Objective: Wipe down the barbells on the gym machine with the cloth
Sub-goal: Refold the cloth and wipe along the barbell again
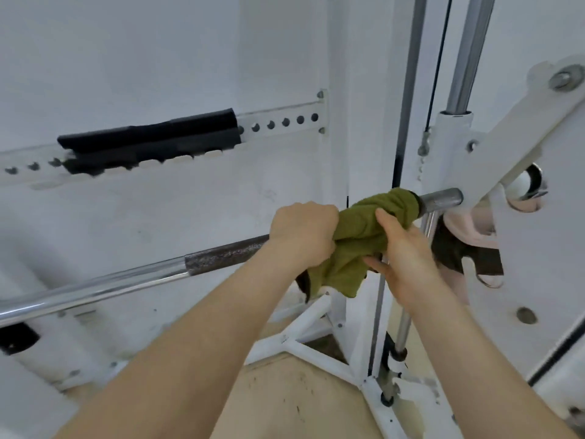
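A chrome barbell (pixel 104 288) runs from the lower left up to the right, with a dark knurled stretch (pixel 221 258) near its middle. An olive-green cloth (pixel 364 236) is wrapped around the bar close to its right end, where the bare bar end (pixel 443 199) meets the white carriage. My left hand (pixel 302 232) is closed around the bar and the cloth's left part. My right hand (pixel 402 258) grips the cloth from the right and below, and a loose corner hangs down between my hands.
The white machine frame (pixel 522 128) with chrome guide rods (pixel 468 55) and a black cable (pixel 438 58) stands at the right. A white perforated rail with a black pad (pixel 148 137) crosses the wall behind. White base struts (pixel 304 331) lie on the beige floor below.
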Available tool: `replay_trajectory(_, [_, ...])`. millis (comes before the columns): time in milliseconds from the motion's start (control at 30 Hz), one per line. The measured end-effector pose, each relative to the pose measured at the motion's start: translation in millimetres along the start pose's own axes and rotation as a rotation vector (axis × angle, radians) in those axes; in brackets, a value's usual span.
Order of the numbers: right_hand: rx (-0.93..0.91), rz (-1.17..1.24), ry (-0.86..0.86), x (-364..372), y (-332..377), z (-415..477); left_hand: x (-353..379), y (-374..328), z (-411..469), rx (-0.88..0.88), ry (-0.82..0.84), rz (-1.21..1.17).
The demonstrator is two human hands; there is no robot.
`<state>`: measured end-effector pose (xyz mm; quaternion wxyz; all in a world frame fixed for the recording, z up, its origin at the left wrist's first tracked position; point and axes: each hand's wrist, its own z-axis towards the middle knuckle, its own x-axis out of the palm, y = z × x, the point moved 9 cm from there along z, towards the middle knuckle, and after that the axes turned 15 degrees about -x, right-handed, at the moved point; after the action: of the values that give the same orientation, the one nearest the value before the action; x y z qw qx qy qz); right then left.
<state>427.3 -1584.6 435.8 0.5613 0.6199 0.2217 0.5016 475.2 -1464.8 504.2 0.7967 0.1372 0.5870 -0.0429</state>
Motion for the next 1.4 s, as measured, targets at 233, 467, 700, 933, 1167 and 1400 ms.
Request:
replay_trajectory(233, [-0.003, 0.063, 0.022, 74, -33, -47, 0, 90, -43, -0.037, -0.083, 0.029])
replay_trajectory(467, [-0.083, -0.292, 0.15, 152, -39, -109, 5, 198, -94, -0.062, -0.159, 0.097])
replay_trajectory(700, [-0.344, -0.778, 0.535, 297, -35, -208, 16, 359, -164, -0.186, -0.131, 0.165])
replay_trajectory(933, [-0.573, -1.082, 0.803, 410, -52, -269, 16, 497, -228, -0.447, -0.105, 0.18])
replay_trajectory(1167, [-0.871, -1.191, 0.704, 384, -26, -255, 7, 437, -209, -0.436, -0.078, 0.171])
replay_trajectory(1400, [-0.847, -1.52, 0.98, 391, -29, -237, 6, 362, -169, -0.304, -0.124, 0.138])
